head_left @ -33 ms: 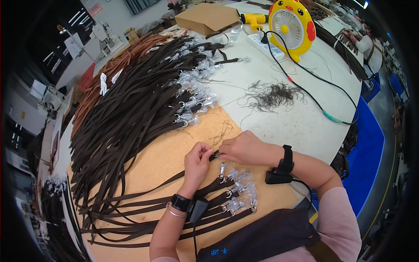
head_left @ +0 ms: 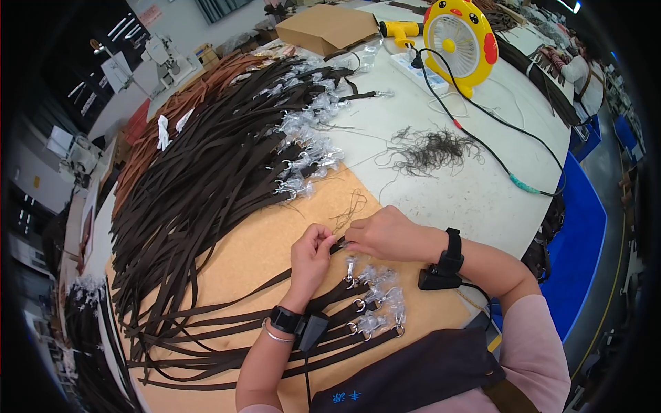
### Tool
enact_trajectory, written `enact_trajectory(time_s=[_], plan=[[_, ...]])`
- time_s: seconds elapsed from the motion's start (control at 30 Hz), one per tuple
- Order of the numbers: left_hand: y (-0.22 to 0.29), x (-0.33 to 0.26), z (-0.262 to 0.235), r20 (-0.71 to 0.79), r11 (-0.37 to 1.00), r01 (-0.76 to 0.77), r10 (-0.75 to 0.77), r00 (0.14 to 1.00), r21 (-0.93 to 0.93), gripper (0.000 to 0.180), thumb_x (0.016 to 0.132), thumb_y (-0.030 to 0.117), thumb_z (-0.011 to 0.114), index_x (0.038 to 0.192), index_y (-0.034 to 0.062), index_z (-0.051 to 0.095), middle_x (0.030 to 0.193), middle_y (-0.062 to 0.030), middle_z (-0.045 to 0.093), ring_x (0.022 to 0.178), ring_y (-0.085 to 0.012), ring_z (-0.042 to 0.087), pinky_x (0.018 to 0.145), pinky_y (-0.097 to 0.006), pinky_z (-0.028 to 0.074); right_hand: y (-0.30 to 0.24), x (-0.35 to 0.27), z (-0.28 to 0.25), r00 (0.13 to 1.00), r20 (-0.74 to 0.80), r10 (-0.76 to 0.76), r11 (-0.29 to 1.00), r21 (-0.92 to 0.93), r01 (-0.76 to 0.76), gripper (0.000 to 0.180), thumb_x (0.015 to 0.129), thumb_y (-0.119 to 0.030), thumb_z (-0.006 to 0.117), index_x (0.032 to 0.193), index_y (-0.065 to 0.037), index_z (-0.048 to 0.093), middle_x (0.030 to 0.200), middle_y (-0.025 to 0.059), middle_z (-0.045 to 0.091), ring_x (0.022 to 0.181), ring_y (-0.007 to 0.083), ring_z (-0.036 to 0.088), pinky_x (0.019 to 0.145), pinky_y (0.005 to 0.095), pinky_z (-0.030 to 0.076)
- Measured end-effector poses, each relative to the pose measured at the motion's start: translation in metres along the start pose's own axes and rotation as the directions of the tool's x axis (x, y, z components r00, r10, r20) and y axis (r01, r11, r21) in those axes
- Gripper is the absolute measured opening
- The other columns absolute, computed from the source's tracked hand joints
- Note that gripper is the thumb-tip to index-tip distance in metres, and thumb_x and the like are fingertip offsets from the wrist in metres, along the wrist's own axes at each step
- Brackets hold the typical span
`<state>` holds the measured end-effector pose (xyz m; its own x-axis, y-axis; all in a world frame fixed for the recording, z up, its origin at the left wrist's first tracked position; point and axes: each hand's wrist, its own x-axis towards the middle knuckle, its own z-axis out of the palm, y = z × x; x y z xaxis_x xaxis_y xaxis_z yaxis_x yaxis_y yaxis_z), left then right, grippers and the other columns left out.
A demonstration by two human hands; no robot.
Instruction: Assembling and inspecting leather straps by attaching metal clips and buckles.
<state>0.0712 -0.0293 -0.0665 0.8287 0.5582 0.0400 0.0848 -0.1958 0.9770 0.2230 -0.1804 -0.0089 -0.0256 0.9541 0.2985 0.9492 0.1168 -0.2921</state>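
Dark strap point(head_left: 272, 281), in both hands point(head_left: 312, 258), metal clasps point(head_left: 350, 268) in plastic wraps point(head_left: 393, 300)

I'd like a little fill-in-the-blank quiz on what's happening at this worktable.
1. The dark strap at the left hand and right hand trails off toward the picture's ____ side.
2. Of the two hands, the tangled thread pile lies nearer the ____ one.
3. The bird-faced fan has a mostly ____ body.

Missing words: left; right; yellow.
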Motion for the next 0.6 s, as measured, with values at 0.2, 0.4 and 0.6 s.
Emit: enact_trajectory(time_s=[0.2, 0.4, 0.6], plan=[[0.006, 0.003, -0.003, 0.043, 0.997, 0.047, -0.044, 0.998, -0.06, 0.005, 0.093, 0.001, 0.064, 0.09, 0.0012, 0.059, 0.073, 0.0029, 0.057, 0.061, -0.0025, 0.047, 0.056, -0.021, 0.038, 0.003, 0.001, 0.0, 1.0, -0.018, -0.019, 0.999, 0.049, 0.02, 0.023, 0.092, -0.031, 0.064, 0.089, -0.009, 0.064, 0.079, 0.0065, 0.065, 0.068, 0.0287, 0.065, 0.057, 0.0382, 0.049], [0.048, 0.043, -0.022, 0.018, 0.938, -0.152, 0.155, 0.988, 0.313, 0.005, 0.09, 0.003, 0.064, 0.095, 0.0028, 0.064, 0.079, -0.0033, 0.064, 0.062, -0.0113, 0.056, 0.059, -0.025, 0.045, 0.027, -0.003, -0.004, 0.947, 0.1, 0.304, 0.65, 0.705, -0.283, 0.022, 0.093, -0.029, 0.065, 0.095, -0.007, 0.069, 0.075, 0.009, 0.067, 0.064, 0.0252, 0.062, 0.056, 0.0344, 0.045], [0.063, 0.037, -0.034, 0.253, 0.647, -0.329, 0.211, 0.944, 0.687, 0.024, 0.087, 0.009, 0.066, 0.11, 0.0095, 0.069, 0.108, -0.0066, 0.062, 0.096, -0.0293, 0.063, 0.08, -0.039, 0.051, 0.048, -0.004, -0.003, 0.832, -0.177, 0.525, 0.805, 0.422, -0.417, 0.023, 0.097, -0.026, 0.059, 0.1, -0.005, 0.069, 0.084, 0.0132, 0.069, 0.07, 0.0266, 0.065, 0.063, 0.0374, 0.049]])
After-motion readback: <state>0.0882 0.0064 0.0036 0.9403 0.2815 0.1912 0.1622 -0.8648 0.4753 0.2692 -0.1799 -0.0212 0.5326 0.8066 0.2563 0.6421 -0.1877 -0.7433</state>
